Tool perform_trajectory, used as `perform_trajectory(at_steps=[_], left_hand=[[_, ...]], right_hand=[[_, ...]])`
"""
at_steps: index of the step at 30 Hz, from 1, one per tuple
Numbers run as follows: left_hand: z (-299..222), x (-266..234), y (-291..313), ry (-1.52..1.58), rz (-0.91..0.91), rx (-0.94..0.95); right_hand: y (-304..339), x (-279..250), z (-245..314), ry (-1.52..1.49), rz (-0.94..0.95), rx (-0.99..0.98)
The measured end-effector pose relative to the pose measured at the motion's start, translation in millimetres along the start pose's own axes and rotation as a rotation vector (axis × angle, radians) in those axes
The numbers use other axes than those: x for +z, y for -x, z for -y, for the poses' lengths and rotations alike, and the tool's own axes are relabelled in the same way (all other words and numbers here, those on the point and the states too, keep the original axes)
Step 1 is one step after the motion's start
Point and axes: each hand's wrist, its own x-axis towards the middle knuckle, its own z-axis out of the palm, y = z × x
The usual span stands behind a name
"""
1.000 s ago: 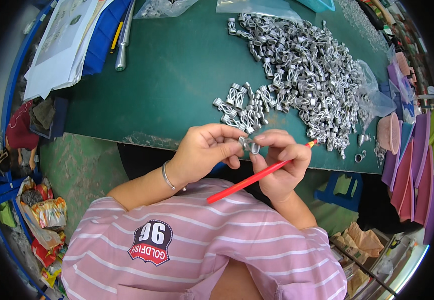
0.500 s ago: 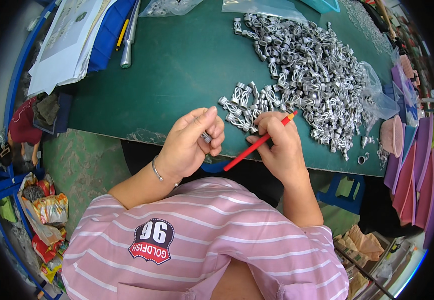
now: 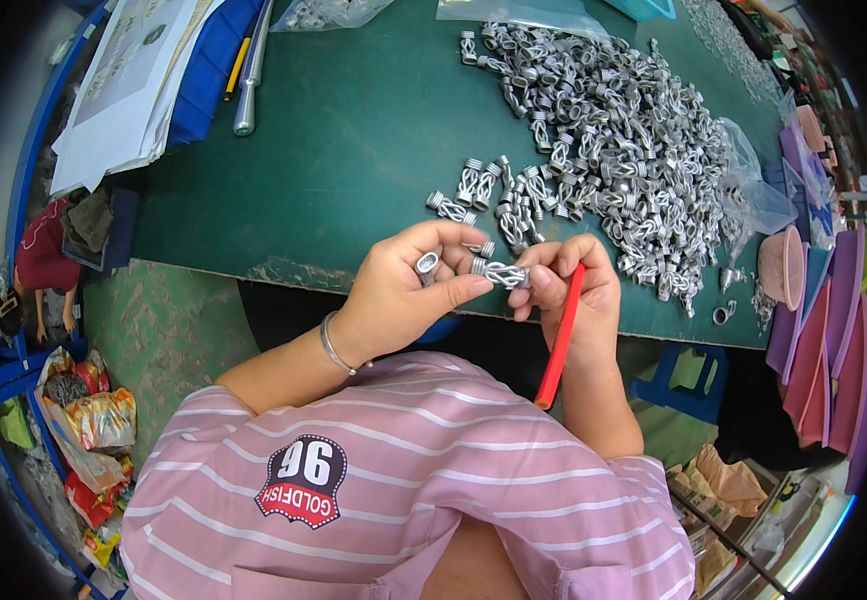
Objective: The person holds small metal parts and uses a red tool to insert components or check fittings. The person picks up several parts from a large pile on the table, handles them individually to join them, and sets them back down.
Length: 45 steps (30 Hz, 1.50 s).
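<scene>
A small silver metal piece (image 3: 502, 274), with a threaded end and twisted open loops, spans the gap between my two hands near the table's front edge. My left hand (image 3: 389, 290) has its thumb and fingers closed round the threaded end. Another metal piece (image 3: 428, 264) sits in its curled fingers, with an oval ring showing. With fingertips pinched, my right hand (image 3: 589, 300) grips the other end of the first piece. A slim red pencil (image 3: 560, 345) is also held in that hand, slanting down toward my body. Just beyond the hands lie several loose metal pieces (image 3: 476, 185).
A large heap of the same metal pieces (image 3: 644, 170) covers the right of the green table (image 3: 354, 120). Clear plastic bags (image 3: 749, 180) lie beside it. Papers (image 3: 124, 90), a blue tray (image 3: 214, 80) and a metal rod (image 3: 247, 105) are far left. A blue stool (image 3: 682, 385) stands below.
My right hand has drawn back from the loose pieces with a metal piece, which both hands now hold. The red pencil has swung steeper. My left hand has turned and opened up slightly.
</scene>
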Motion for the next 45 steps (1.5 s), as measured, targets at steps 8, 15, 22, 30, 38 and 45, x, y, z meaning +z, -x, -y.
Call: perform_trajectory(at_steps=[8, 15, 22, 30, 38, 45], left_hand=[[-9.4, 1.8, 3.4, -0.199, 0.043, 0.348], [-4.6, 1.6, 4.6, -0.085, 0.016, 0.264], [-2.9, 0.3, 4.8, 0.276, 0.027, -0.253], [-1.8, -0.2, 3.3, 0.67, 0.035, -0.369], [-6.0, -20.2, 1.0, 0.579, -0.118, -0.174], [-6.7, -13.1, 1.7, 0.12, -0.136, -0.131]], right_hand=[[-0.1, -13.9, -16.3, -0.117, 0.232, -0.035], [2.9, -5.7, -19.7, 0.204, 0.144, -0.404], [2.0, 10.4, -15.7, 0.404, 0.103, -0.645], [-4.0, 19.2, -5.6, 0.583, 0.283, -0.766], [-24.0, 11.0, -6.8, 1.265, 0.23, -0.706], [-15.6, 8.2, -15.3, 0.953, 0.117, -0.667]])
